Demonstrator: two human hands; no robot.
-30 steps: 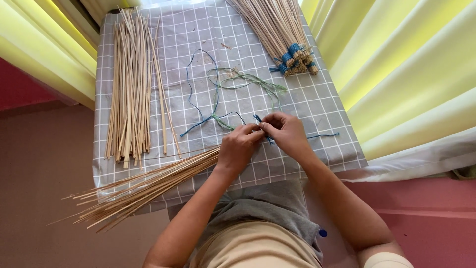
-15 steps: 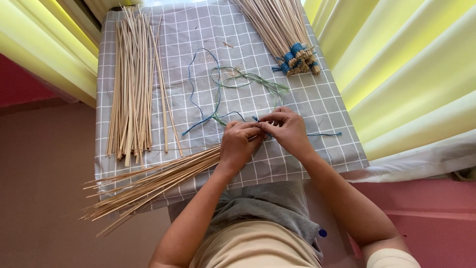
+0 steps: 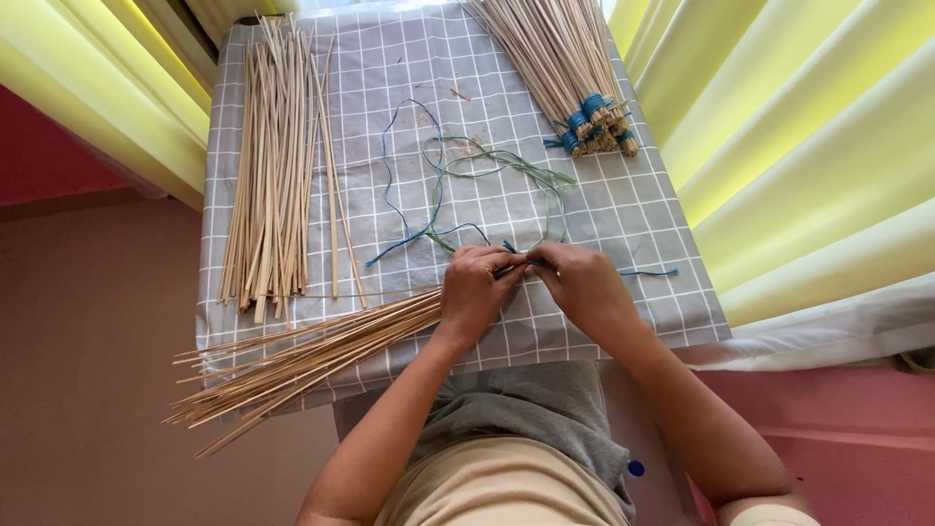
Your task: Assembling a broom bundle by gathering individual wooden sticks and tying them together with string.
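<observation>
Fingers [image 3: 514,265] of both hands pinched together over the near end of a fanned stick bundle [image 3: 312,356], closed on a blue string [image 3: 638,273] right where the sticks meet. Left hand [image 3: 475,290] clamped around the gathered stick ends; right hand [image 3: 582,284] nipping the string just beside it, a short tail trailing off to the right across the tabletop [image 3: 633,209]. Whether a knot is formed yet: cannot tell, hidden under the fingers.

Judged from the layout, partway through: one tied bundle [image 3: 570,73] with blue wrapping lying finished at the far right corner, this second one apparently at the binding stage, its loose ends splayed past the near left edge. Loose sticks [image 3: 278,175] lying unbound along the left side, well apart. Spare blue and green strings [image 3: 458,170] curled mid-cloth, between the heaps.
</observation>
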